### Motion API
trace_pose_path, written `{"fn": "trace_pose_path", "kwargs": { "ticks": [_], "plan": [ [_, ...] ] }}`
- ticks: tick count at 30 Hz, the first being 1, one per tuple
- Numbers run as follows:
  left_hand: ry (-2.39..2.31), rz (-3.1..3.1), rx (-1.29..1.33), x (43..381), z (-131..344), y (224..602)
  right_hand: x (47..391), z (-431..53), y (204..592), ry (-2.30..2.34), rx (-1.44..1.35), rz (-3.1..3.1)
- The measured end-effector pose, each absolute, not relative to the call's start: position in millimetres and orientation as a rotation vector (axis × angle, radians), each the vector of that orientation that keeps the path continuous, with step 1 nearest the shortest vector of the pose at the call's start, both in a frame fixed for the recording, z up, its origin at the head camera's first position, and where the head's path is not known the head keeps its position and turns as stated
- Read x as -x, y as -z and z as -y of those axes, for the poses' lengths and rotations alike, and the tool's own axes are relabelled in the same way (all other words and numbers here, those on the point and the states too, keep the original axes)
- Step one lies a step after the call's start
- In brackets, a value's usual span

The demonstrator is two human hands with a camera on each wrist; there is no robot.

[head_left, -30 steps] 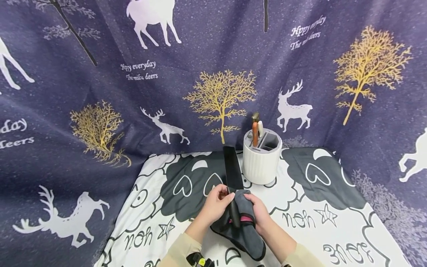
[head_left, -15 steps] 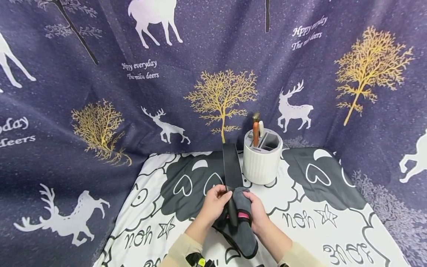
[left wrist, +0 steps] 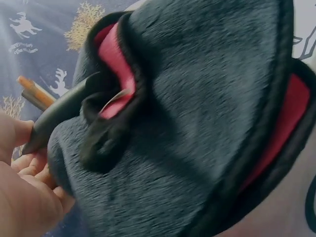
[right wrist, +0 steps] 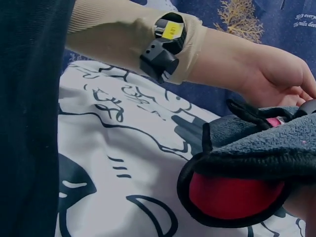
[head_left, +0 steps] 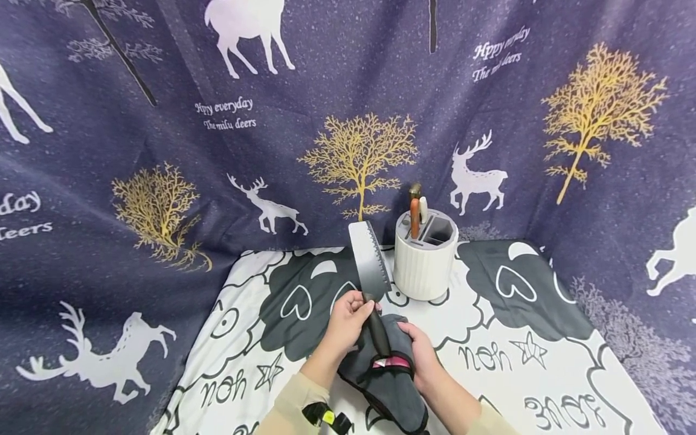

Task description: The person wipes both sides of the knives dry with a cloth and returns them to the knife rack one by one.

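Observation:
A kitchen knife [head_left: 370,263] with a broad silver blade and a row of notches along its right side points away from me in the head view. My left hand [head_left: 348,317] pinches it where the blade meets the black handle [head_left: 379,335]. Below, my right hand [head_left: 421,356] grips a plush grey cloth [head_left: 397,393] with pink lining and black trim, its fingers mostly hidden by the folds. The handle's end lies against the cloth's pink fold. In the left wrist view the cloth [left wrist: 207,98] fills most of the picture, with the handle [left wrist: 64,111] reaching into its fold.
A white ribbed knife holder [head_left: 424,269] with a grey slotted top stands just right of the blade. Orange [head_left: 415,217], white [head_left: 423,209] and dark handles stick up from it. A purple printed curtain [head_left: 272,151] hangs behind the patterned tablecloth [head_left: 489,386].
The knife has turned in my left hand, so its dark blade face now shows bright silver with the notches visible. It has shifted slightly left and away; the cloth has slipped lower along the handle.

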State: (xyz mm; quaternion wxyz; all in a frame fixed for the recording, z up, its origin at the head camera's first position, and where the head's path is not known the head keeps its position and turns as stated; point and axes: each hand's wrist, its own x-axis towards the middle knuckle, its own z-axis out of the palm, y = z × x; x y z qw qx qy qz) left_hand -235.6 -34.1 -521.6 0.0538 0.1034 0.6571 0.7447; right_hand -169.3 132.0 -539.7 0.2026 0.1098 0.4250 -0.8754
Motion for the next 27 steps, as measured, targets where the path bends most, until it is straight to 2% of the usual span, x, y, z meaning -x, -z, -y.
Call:
{"fn": "trace_pose_path", "kwargs": {
  "ticks": [5,12,18,27],
  "plan": [
    [-2.308,-1.846,-0.255,241.4,43.9,514.9,160.7,-140.8,538.4,2.406,-0.306,-1.227],
    [-2.313,-1.649,-0.329,248.7,64.0,496.5,154.0,-171.2,529.4,2.462,-0.418,-1.256],
    [-2.259,-1.498,-0.386,250.0,74.9,480.4,154.9,-216.2,519.0,2.544,-0.522,-1.392],
    [-2.233,-1.32,-0.386,244.7,75.0,487.0,159.6,-291.1,503.0,2.701,-0.376,-1.241]
  ]
}}
